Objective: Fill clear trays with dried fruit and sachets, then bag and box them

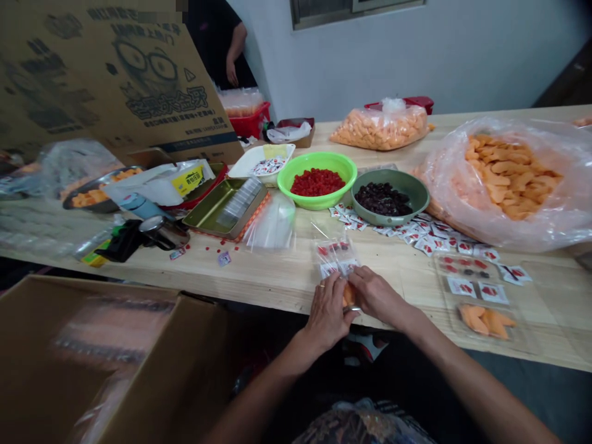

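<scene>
At the table's front edge lies a clear plastic tray (333,248) with red and dark pieces at its far end, small white sachets in the middle and orange pieces near me. My left hand (326,311) grips its near left side, fingers over the top and thumb at the near edge. On the right side, my right hand (375,295) presses with bent fingers; both hands hide much of the near half. To the right, a similar open tray (481,293) holds red and dark pieces, two sachets (493,292) and orange pieces (485,320).
Behind stand a green bowl (319,158) of red pieces and a grey-green bowl (419,191) of dark ones. Loose sachets (428,237) lie beside a big bag of orange pieces (513,172). A cardboard box (194,345) stands lower left. A co-worker's arm (237,46) shows behind.
</scene>
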`<state>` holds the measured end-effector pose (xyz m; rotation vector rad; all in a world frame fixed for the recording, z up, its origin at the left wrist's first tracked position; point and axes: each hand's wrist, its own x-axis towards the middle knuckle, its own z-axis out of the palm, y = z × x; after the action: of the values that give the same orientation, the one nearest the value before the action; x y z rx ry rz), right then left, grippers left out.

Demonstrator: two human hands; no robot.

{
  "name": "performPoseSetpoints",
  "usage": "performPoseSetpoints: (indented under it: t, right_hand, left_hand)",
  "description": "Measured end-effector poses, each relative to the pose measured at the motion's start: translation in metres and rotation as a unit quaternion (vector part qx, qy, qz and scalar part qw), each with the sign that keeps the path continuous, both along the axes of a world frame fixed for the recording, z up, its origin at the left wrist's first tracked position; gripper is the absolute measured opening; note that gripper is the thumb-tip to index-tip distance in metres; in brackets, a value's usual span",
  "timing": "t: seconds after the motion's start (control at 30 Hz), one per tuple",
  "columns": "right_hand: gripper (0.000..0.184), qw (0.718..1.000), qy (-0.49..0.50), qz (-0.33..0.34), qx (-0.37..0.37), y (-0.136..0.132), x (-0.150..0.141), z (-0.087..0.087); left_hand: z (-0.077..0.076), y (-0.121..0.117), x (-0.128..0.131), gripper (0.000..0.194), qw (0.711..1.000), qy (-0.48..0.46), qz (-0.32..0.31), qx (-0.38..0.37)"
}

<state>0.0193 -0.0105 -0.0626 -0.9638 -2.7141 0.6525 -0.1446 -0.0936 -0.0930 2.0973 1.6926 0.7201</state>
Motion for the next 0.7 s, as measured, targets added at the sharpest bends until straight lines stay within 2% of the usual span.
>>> performPoseSetpoints:
  t: [0.17, 0.27, 0.4, 0.53, 0.7]
  right_hand:
    - [0.026, 0.999, 0.0, -0.019, -0.036, -0.002, 0.0, 0.005]
    - [0.028, 0.998, -0.031, 0.002, -0.059, -0.012, -0.006, -0.001]
    - [0.036, 0.997, -0.06, -0.04, 0.042, -0.025, -0.026, -0.023]
    - [0.024, 0.991, -0.085, -0.031, 0.103, -0.027, -0.05, -0.028]
    - [0.025, 0.995, -0.048, 0.042, 0.075, -0.022, -0.046, -0.015]
  left_hand:
    - [-0.002, -0.01, -0.005, 0.073, 0.999, 0.022, -0.021, 0.026]
    - [-0.014, -0.026, -0.014, 0.068, 0.997, 0.013, -0.035, 0.061]
    - [-0.029, -0.036, -0.022, 0.06, 0.991, -0.004, -0.025, 0.131]
    - [-0.019, -0.034, -0.02, 0.069, 0.991, -0.018, 0.033, 0.13]
    - [-0.009, -0.023, -0.015, 0.059, 0.989, -0.037, 0.073, 0.126]
